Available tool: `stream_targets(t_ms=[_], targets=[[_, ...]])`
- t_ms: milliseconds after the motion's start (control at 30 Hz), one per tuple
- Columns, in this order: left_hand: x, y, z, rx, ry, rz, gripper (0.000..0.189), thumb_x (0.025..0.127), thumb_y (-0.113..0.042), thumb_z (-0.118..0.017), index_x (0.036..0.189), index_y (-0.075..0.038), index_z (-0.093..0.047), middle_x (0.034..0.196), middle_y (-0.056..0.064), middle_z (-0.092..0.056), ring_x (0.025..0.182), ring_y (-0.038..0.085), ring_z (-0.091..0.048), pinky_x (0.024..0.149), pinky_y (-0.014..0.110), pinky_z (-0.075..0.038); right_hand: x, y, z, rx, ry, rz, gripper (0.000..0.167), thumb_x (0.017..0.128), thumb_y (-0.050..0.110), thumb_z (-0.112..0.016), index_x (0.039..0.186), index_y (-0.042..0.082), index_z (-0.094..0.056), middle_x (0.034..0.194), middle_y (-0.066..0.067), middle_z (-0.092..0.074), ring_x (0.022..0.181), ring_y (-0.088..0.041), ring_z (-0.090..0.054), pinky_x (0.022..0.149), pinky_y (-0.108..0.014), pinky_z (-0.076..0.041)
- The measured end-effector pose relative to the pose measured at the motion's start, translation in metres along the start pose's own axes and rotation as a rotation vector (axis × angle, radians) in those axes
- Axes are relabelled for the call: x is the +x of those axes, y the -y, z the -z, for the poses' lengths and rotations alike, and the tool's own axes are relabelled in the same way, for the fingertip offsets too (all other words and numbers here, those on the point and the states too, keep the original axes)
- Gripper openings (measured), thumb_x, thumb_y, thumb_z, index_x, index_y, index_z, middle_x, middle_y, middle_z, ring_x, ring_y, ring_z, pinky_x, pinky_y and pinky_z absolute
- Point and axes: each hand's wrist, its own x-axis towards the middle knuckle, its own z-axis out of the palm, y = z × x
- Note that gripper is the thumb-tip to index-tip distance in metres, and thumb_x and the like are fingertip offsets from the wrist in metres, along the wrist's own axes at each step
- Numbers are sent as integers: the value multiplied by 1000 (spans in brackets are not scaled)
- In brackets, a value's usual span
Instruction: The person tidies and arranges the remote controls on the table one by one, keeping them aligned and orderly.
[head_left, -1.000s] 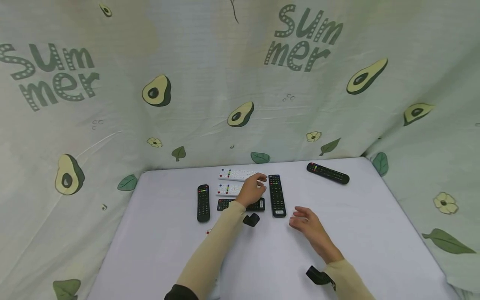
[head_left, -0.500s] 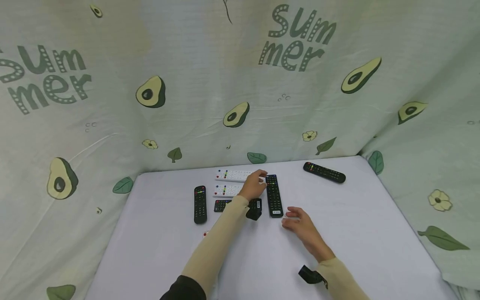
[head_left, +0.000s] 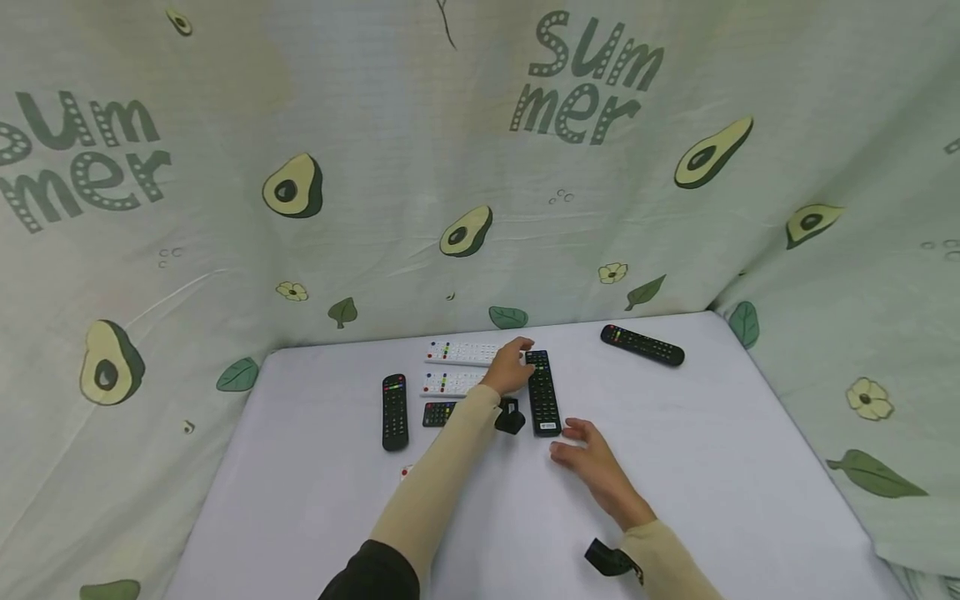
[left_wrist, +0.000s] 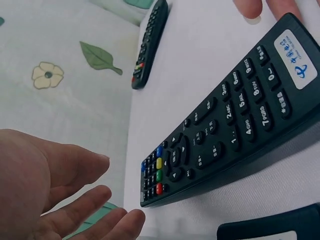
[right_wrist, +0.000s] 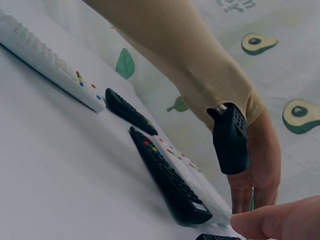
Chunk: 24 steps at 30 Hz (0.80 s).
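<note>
My left hand [head_left: 506, 369] is beside the upper end of a long black remote control [head_left: 543, 396], thumb and fingers apart. In the left wrist view its fingers [left_wrist: 82, 165] stand just off the remote's coloured-button end. My right hand [head_left: 597, 471] is near the lower, labelled end, fingers loosely bent with a gap to the thumb. Two right fingertips [left_wrist: 248, 7] show beyond that end in the left wrist view. Whether either hand touches the remote is hard to tell. Another black remote [head_left: 438, 414] lies crosswise, partly hidden under my left forearm.
Two white remotes [head_left: 459, 352] lie in parallel left of my left hand. Farther left is an upright black remote [head_left: 394, 412]; one more black remote [head_left: 642, 345] lies slanted at the back right. Another white remote [right_wrist: 50, 60] is mostly hidden by my left sleeve in the head view.
My right hand has moved left, closer to the long black remote's lower end. My left hand has shifted slightly toward its upper end. The head view has turned a little right.
</note>
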Motion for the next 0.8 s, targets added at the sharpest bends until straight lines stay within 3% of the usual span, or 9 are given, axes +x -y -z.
stream_targets(t_ms=[267,467,633,800], targets=[[8,1,-3,16,39,30,51,104,-6,-62,153,-2,-50,159,19,-50,148,37,-46,124,50,-37,0,-1,-6,40,-10,-21,71,96,3,-68,155,-9,-32,148,-34,-39,116,-35,-63,104,-46,-56],[11,3,-8,14,66,75,56,104,-12,-63,156,-2,-46,162,22,-44,153,37,-39,127,51,-32,-2,-3,-13,81,-37,-14,74,94,2,-69,156,-9,-30,149,-34,-36,115,-34,-61,98,-37,-55],[13,3,-11,3,76,105,56,106,-16,-62,157,-3,-45,161,22,-46,151,37,-42,126,52,-33,-5,-3,-21,146,-51,-4,79,93,-1,-67,158,-8,-23,151,-35,-31,113,-31,-61,91,-29,-55],[15,3,-14,2,85,124,55,107,-19,-59,157,-3,-45,159,22,-48,149,37,-45,125,52,-35,-6,-1,-26,201,-64,-5,80,95,-1,-64,160,-6,-18,154,-35,-28,122,-34,-59,91,-27,-54]])
